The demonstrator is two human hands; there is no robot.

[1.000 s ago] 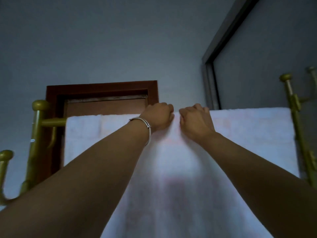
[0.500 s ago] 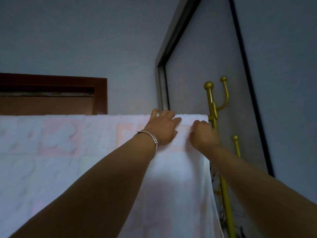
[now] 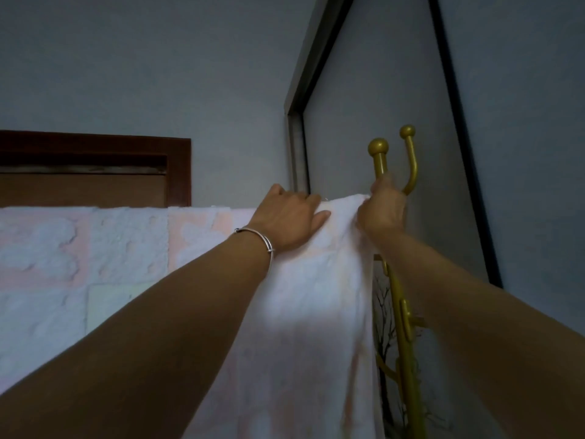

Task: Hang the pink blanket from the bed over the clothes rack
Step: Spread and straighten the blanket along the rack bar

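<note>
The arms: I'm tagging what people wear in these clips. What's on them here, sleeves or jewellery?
Both forearms are bare, with no sleeve in view. The left wrist carries a thin silver bangle with a small clasp-like joint. The right hand and wrist show no jewellery.

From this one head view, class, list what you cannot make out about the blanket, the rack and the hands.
- Rack's top bar: hidden under the pink blanket.
- Blanket's lower hem: cut off by the bottom edge.
- Gold rack post: its foot is cut off below; the left post is out of view.
- Right hand: fingertips buried in a fold.
- Left hand: palm hidden.
</note>
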